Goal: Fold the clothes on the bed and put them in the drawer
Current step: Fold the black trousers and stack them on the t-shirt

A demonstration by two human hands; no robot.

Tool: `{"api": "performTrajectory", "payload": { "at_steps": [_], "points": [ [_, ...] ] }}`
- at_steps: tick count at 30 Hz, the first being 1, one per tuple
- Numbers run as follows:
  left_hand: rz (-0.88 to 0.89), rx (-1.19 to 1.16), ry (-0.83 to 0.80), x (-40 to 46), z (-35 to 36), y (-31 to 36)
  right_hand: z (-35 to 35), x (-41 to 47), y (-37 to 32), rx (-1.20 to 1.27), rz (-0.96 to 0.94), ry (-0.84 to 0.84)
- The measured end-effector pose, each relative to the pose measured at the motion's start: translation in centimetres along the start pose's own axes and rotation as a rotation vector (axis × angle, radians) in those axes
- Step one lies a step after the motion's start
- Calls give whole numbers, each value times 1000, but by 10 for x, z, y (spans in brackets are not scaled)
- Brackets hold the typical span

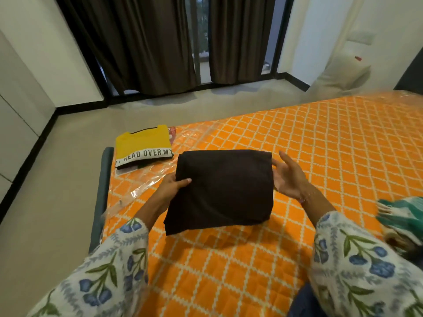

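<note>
Folded into a thick dark-brown square, the dark garment sits lifted just above the orange quilted bed, near its foot end, its near edge sagging. Soft and limp by the look of it, light, likely to slump or unfold if taken by a single corner; best carried with support under both side edges, or flat on a palm. Left hand pinching the left edge, thumb on top and fingers tucked beneath, so that grip is clamped on the cloth. Right hand spread with fingers relaxed and apart, alongside the right edge, touching it or just off it, hard to say which. Counted: one dark folded piece in hand; one folded yellow shirt with a printed white band, lying at the far left corner of the bed on crinkled clear plastic; one green-and-white striped cloth at the right edge, blurred, seemingly not yet folded. Two hands, two floral sleeves. No drawer in view. Two brown curtains beyond, on the window.
</note>
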State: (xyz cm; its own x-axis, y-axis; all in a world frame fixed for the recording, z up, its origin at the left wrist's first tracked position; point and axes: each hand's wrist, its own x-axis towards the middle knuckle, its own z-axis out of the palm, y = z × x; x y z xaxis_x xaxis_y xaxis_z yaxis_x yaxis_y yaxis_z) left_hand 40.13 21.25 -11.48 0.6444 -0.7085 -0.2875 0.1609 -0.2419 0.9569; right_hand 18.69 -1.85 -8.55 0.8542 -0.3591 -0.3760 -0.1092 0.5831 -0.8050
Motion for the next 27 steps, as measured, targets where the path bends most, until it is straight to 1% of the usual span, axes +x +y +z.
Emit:
{"api": "performTrajectory", "payload": {
  "at_steps": [1,2,3,4,6,9,10,11,13,14,15,16,18,20,22,23,25,27],
  "points": [
    [-8,-14,18,17,2,3,-9,8,8,-29,20,1],
    [-14,-4,25,31,3,5,-16,16,18,-150,44,29],
    [-18,19,22,47,6,8,-23,28,25,-285,51,82],
    [-17,41,17,62,8,12,-28,41,28,-355,39,165],
    [-12,78,18,95,10,19,-35,68,20,-357,-45,300],
    [-17,107,39,140,9,27,-41,107,7,-319,-177,374],
    [-2,197,68,152,8,25,-42,118,9,-325,-193,424],
    [11,382,118,163,9,21,-45,129,16,-363,-199,489],
    [26,884,238,168,22,4,-52,151,39,-531,-167,634],
    [60,1062,289,162,34,-5,-56,158,51,-624,-138,690],
    [114,1187,296,153,49,-17,-58,164,60,-695,-125,736],
    [160,1277,257,142,65,-28,-60,168,66,-744,-136,781],
    [189,1414,121,123,88,-51,-61,172,67,-832,-189,848],
    [224,1484,36,120,86,-73,-58,173,65,-896,-223,894],
    [263,1480,24,124,76,-84,-56,173,64,-921,-213,912],
    [281,1472,38,124,73,-85,-56,171,63,-928,-208,905],
    [271,1470,-9,121,72,-80,-60,165,58,-923,-210,876],
    [280,1444,-9,107,80,-73,-70,145,56,-875,-230,835]
  ]
}}
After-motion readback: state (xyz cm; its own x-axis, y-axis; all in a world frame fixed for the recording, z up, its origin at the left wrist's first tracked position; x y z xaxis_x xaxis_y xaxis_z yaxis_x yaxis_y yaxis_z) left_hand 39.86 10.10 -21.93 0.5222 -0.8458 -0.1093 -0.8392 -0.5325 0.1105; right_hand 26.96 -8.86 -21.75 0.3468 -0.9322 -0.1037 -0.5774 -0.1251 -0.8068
